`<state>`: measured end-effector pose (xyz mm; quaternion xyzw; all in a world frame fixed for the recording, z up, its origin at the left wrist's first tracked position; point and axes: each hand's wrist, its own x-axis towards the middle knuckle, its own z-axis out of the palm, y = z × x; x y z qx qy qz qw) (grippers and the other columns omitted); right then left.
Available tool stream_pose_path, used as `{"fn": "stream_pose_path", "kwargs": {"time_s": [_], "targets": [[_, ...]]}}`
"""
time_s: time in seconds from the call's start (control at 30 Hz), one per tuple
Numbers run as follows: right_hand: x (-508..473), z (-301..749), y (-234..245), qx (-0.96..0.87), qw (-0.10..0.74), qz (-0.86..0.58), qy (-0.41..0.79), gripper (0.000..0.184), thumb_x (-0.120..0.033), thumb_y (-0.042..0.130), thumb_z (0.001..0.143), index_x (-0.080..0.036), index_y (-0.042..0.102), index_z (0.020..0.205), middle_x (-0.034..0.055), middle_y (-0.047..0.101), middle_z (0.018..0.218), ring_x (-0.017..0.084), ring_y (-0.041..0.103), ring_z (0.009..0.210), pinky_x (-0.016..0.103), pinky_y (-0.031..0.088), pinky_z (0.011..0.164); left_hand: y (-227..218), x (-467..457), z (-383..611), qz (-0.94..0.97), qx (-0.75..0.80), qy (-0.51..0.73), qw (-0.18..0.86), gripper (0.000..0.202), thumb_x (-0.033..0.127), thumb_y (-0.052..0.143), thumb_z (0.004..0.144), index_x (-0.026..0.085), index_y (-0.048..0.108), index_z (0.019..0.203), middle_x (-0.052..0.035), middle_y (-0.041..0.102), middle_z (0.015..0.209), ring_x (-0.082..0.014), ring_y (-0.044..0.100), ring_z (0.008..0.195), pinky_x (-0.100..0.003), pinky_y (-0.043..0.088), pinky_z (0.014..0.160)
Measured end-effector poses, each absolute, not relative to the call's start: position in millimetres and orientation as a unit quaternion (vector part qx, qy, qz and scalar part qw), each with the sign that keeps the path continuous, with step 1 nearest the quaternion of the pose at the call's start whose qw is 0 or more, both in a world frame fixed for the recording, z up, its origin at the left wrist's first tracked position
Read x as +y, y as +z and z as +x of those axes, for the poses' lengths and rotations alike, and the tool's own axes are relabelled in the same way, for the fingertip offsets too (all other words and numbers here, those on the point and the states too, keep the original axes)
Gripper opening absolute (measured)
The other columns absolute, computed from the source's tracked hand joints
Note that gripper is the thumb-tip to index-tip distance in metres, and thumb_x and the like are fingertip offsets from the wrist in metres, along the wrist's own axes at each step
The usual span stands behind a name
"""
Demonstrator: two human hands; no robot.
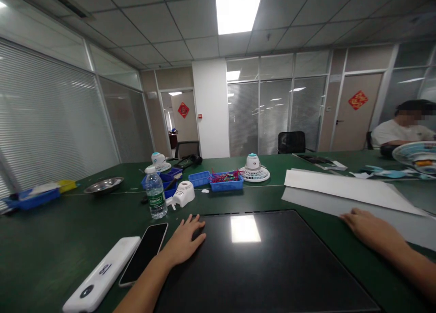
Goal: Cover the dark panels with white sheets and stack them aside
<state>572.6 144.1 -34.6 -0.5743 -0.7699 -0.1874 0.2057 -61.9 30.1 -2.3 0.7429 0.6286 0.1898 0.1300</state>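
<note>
A large flat black panel (pixel 265 267), with a ceiling light reflected in it, lies on the green table in front of me. My left hand (pixel 185 240) rests at its far left corner, fingers spread. To the right, my right hand (pixel 371 226) is at the front edge of a folded white sheet (pixel 344 190). Its fingers look bent together around that edge, with the fingertips partly hidden. Beside my left forearm lie a dark-screened phone (pixel 146 251) and a white power bank (pixel 102 276). A water bottle (pixel 156 195) stands beyond the phone.
Across the table are a blue tray (pixel 226 186) of red wires, white fan parts (pixel 252 170), a white housing (pixel 184 193) and a metal dish (pixel 104 185). A blue tray (pixel 39 199) sits far left. One person (pixel 402 126) sits at far right behind a fan (pixel 417 156).
</note>
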Motion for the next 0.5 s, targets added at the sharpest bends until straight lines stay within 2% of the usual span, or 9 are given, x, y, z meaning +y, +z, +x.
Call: {"fn": "stream_pose_path", "kwargs": {"time_s": [0.1,0.23,0.37,0.5], "targets": [[134.9,561.6,-29.4,-0.761,0.219,-0.577,-0.200,0.040,-0.037,0.042,0.097,-0.023,0.076,0.084,0.0138,0.075,0.085,0.033,0.073,0.073,0.041,0.056,0.056,3.2,19.8,-54.5,0.742,0.635,0.166,0.134,0.071,0.067,0.046,0.090,0.025,0.051,0.146,-0.0118,0.026,0.166,-0.0337,0.010,0.155,-0.057,0.012,0.124],[115.3,532.5,-11.0,-0.755,0.212,-0.576,-0.231,0.034,-0.040,0.041,0.097,-0.029,0.072,0.090,0.0098,0.076,0.084,0.035,0.073,0.070,0.046,0.056,0.055,9.3,7.6,-45.4,0.730,0.650,0.164,0.134,0.085,0.075,0.049,0.083,0.022,0.046,0.149,-0.0140,0.021,0.167,-0.0369,0.005,0.155,-0.056,0.012,0.124],[89.5,470.7,1.5,-0.816,0.188,-0.503,-0.213,0.030,-0.033,0.043,0.095,-0.029,0.072,0.090,0.0069,0.077,0.086,0.029,0.074,0.074,0.041,0.059,0.061,8.1,6.2,-45.1,0.728,0.651,0.177,0.124,0.084,0.075,0.049,0.083,0.022,0.048,0.148,-0.0139,0.023,0.166,-0.0360,0.011,0.155,-0.054,0.013,0.125],[50.0,384.8,-3.8,-0.889,0.197,-0.364,-0.194,0.028,-0.020,0.045,0.093,-0.028,0.071,0.087,0.0012,0.075,0.079,0.021,0.072,0.066,0.032,0.057,0.062,-0.7,14.0,-52.5,0.697,0.655,0.252,0.145,0.071,0.071,0.038,0.091,0.023,0.058,0.140,-0.0102,0.036,0.162,-0.0295,0.020,0.155,-0.049,0.015,0.126]]}}
